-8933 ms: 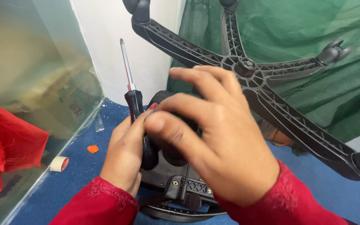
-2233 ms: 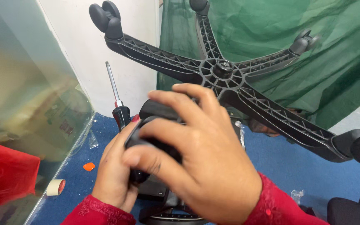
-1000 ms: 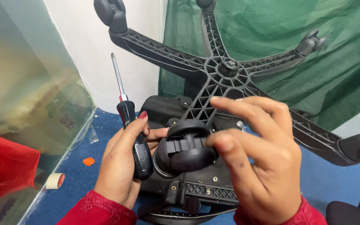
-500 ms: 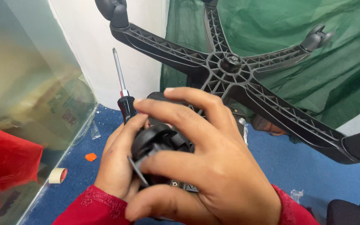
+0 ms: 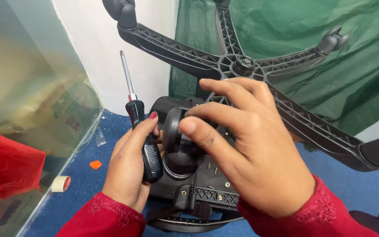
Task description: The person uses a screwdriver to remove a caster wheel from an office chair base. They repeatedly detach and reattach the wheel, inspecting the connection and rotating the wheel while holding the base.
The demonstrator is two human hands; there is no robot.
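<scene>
My left hand (image 5: 130,169) grips a screwdriver (image 5: 142,136) by its black handle, the thin metal shaft pointing up. My right hand (image 5: 251,149) is wrapped over a black caster wheel (image 5: 177,140), thumb and fingers on its rim. The wheel sits at the end of one arm of an upturned black five-arm chair base (image 5: 242,68). Below the wheel is a black ribbed plastic part of the chair (image 5: 207,188) with small screw holes.
A frosted glass panel (image 5: 27,87) stands at the left with red cloth (image 5: 3,171) behind it. A tape roll (image 5: 61,183) and an orange scrap (image 5: 95,164) lie on the blue carpet (image 5: 365,188). Green cloth (image 5: 330,26) hangs behind the base. Other casters (image 5: 121,11) stick up.
My right hand has shifted on the caster, turning and re-gripping it, from covering it to holding its rim. The left hand keeps the screwdriver upright in about the same place.
</scene>
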